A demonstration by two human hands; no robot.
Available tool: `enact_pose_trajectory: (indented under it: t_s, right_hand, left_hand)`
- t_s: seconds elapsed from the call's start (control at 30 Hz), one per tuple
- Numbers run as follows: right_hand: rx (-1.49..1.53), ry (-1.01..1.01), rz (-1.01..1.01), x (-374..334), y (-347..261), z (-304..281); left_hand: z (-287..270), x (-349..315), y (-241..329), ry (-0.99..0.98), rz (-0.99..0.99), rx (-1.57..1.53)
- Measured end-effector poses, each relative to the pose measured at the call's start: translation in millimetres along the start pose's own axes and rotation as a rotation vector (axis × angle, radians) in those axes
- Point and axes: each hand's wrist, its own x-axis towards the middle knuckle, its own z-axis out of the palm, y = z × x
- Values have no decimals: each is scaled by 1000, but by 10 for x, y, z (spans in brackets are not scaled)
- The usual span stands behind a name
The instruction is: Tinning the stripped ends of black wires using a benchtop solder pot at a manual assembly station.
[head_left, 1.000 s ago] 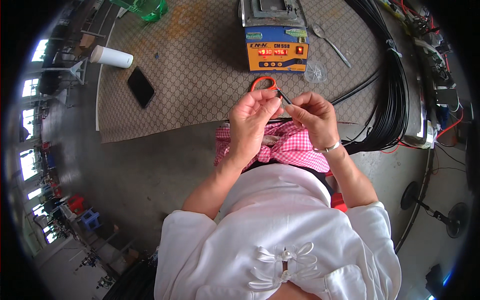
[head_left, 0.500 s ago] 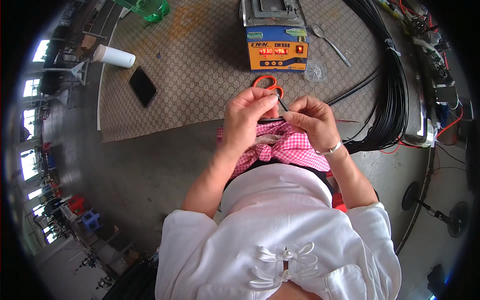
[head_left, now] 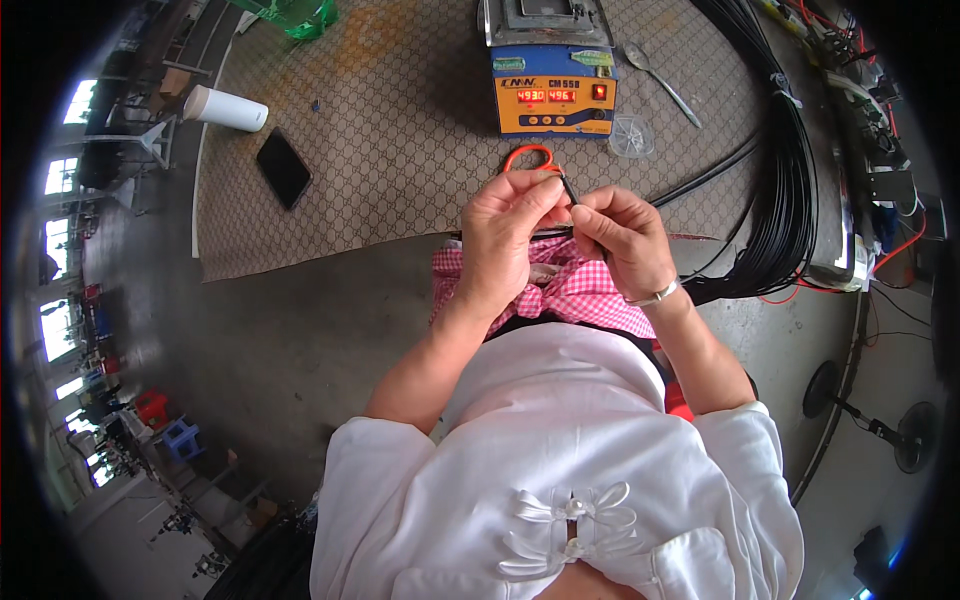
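Note:
Both hands meet over the near edge of the table, pinching a thin black cable (head_left: pixel 570 190). My left hand (head_left: pixel 500 235) has thumb and index finger closed at the cable's upper end. Just below that, my right hand (head_left: pixel 632 240) grips the cable between thumb and fingers. The cable's very tip is too small to make out. Right behind my left fingertips lie scissors with orange handles (head_left: pixel 513 158); their blades are hidden. More black cable passes under the hands at the table edge.
A blue and orange heating unit (head_left: pixel 555 110) with a metal top stands ahead. Right of it are a spoon (head_left: pixel 665 88), a clear plastic disc (head_left: pixel 631 137) and a thick black cable bundle (head_left: pixel 790 200). On the left lie a phone (head_left: pixel 284 168) and white tumbler (head_left: pixel 226 109).
My left hand has shifted slightly to the right, closer to my right hand. The right hand has moved a little up and left. Both still pinch the black cable.

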Motion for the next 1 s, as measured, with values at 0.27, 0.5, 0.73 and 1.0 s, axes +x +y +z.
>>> enact_pose_trajectory:
  t_s: [0.27,0.5,0.73,1.0]
  right_hand:
    - [49,2,15,8,8,-12]
    - [38,-29,43,21,-11,-10]
    - [196,-78,165,35,-12,-46]
    - [266,-100,228,64,-24,-67]
  left_hand:
    - [-21,0,6,-27,-79,-156]
    - [-119,65,-20,-110,-179,-297]
    - [-147,87,-46,-147,-243,-377]
    - [-111,90,-80,-106,-157,-314]
